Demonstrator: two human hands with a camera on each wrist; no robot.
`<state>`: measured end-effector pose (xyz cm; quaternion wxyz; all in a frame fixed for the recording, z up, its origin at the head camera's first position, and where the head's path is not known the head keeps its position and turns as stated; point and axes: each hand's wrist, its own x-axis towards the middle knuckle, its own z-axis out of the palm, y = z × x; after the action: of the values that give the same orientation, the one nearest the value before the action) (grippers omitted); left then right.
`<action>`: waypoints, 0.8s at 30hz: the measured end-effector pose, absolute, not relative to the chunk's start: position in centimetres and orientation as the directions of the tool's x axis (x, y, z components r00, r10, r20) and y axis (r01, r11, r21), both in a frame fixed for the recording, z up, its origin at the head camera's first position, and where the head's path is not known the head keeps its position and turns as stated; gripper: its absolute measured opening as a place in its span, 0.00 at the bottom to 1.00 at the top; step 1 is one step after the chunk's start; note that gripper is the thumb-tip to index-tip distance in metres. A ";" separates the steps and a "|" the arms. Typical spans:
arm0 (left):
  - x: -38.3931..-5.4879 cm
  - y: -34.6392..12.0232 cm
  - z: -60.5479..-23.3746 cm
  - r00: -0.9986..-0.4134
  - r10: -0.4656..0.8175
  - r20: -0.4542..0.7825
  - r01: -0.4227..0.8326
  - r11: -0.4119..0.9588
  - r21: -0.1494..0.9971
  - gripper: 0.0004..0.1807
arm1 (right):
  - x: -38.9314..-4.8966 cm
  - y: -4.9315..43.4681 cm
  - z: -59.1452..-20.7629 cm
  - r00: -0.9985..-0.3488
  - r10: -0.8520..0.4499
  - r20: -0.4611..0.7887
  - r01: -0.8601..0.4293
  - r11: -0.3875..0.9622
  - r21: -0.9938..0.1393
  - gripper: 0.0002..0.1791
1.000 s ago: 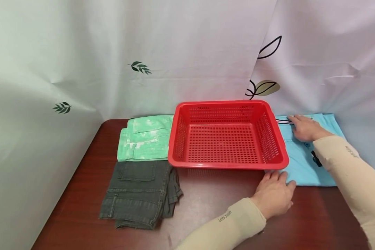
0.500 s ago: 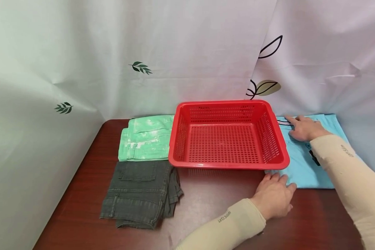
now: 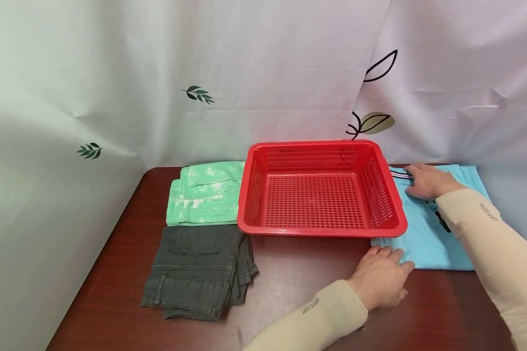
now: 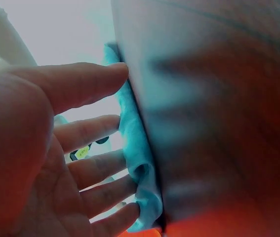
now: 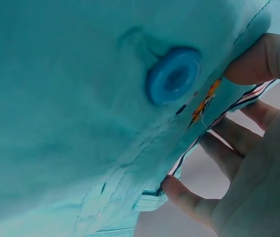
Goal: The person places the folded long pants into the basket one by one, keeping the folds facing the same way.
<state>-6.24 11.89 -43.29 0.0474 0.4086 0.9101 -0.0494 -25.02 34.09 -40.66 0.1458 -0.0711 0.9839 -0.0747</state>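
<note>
A folded light blue garment point(image 3: 435, 251) lies on the right of the table, partly behind a red plastic basket. My left hand point(image 3: 379, 277) touches its near edge with extended fingers; in the left wrist view, the fingertips meet the rolled cloth edge point(image 4: 139, 148) and the thumb is apart from them. At the far edge, my right hand point(image 3: 430, 181) rests on the garment. Up close in the right wrist view, my thumb lies on the cloth and the spread fingers meet the striped trim point(image 5: 246, 101). A blue button point(image 5: 173, 75) and orange embroidery point(image 5: 205, 101) show there.
The empty red basket point(image 3: 320, 232) stands at the middle back. To its left lie folded green-and-white trousers point(image 3: 206, 195), with folded dark grey jeans point(image 3: 193, 273) in front. A white patterned curtain point(image 3: 263, 73) hangs behind the reddish-brown table point(image 3: 298, 287).
The blue garment has slid slightly towards me, its near edge now lower in the head view. Both hands shift only a little. The basket and trousers stay put.
</note>
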 end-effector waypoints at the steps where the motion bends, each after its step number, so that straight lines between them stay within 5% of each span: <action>1: -6.2 11.8 -43.3 -0.659 0.743 -0.119 0.751 0.658 -0.052 0.26 | -25.0 34.1 -40.7 -0.946 -0.164 -0.280 -0.120 0.978 -0.168 0.44; 24: -5.1 10.4 -43.4 -0.703 0.710 -0.040 0.711 0.700 -0.063 0.15 | -23.9 35.3 -40.3 -0.928 -0.127 -0.350 -0.097 0.990 -0.102 0.51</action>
<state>-5.09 10.45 -43.40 0.0065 0.3853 0.9220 -0.0368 -23.89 35.30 -40.31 0.1808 -0.0571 0.9810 -0.0413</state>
